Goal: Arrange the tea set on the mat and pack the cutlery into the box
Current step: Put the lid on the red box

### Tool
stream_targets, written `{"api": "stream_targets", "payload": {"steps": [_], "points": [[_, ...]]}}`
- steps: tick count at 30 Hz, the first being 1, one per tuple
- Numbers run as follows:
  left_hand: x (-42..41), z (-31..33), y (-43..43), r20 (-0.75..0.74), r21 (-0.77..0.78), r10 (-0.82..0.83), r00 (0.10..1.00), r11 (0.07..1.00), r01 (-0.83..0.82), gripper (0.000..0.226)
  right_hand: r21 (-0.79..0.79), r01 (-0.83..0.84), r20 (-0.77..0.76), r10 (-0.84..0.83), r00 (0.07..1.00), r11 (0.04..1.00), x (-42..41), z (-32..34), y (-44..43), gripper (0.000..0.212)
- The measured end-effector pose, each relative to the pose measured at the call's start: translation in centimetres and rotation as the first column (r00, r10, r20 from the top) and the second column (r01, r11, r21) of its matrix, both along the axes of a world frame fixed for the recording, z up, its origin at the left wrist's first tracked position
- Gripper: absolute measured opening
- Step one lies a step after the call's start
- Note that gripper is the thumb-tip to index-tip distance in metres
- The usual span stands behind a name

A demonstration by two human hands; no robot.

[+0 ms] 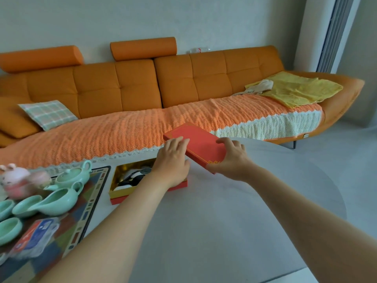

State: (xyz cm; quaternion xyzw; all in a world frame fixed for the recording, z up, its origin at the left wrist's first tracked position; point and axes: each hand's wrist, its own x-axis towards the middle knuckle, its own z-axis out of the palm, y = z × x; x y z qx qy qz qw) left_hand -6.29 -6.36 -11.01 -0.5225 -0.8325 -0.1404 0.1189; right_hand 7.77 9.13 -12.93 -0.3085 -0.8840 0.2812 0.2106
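You held the red lid (199, 144) tilted, clear of the box (120, 200) and just to its right. Your left hand (173, 160) gripped the lid's near left edge and your right hand (232, 158) its gold-trimmed near corner. The box sat open, red outside and gold inside, with dark and white cutlery (134, 176) lying in it, partly hidden. Left of it, on the patterned mat (89, 201), stood the pale green teapot (74, 173), pitcher (61, 199) and cups (25, 205).
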Motion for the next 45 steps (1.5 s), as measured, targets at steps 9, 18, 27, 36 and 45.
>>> {"api": "stream_targets", "payload": {"steps": [9,18,27,36,45], "points": [[-4.5,-1.0,-10.4,0.068,0.039,0.18,0.981,0.982,-0.183,0.054,-0.043,-0.344,0.072,0.346,0.935,0.938,-5.4,1.0,-5.6,0.073],[-6.7,-2.8,-14.9,0.209,-0.089,0.373,0.904,0.928,-0.362,0.061,-0.064,-0.444,0.157,0.449,0.88,0.894,-8.4,0.7,-7.7,0.073],[-5.8,-1.9,-14.7,0.221,-0.094,0.352,0.909,0.936,-0.34,0.065,-0.013,-0.398,0.151,0.395,0.906,0.917,-8.7,-0.5,-7.7,0.079],[-4.8,-2.3,-15.5,0.231,0.026,0.375,0.898,0.92,-0.391,0.066,-0.06,-0.399,0.067,0.402,0.913,0.915,-8.9,-0.7,-8.2,0.07],[-5.8,-2.5,-15.9,0.281,0.055,0.339,0.898,0.928,-0.367,0.058,-0.088,-0.35,0.035,0.354,0.935,0.933,-9.9,-0.8,-8.3,0.06]]}}
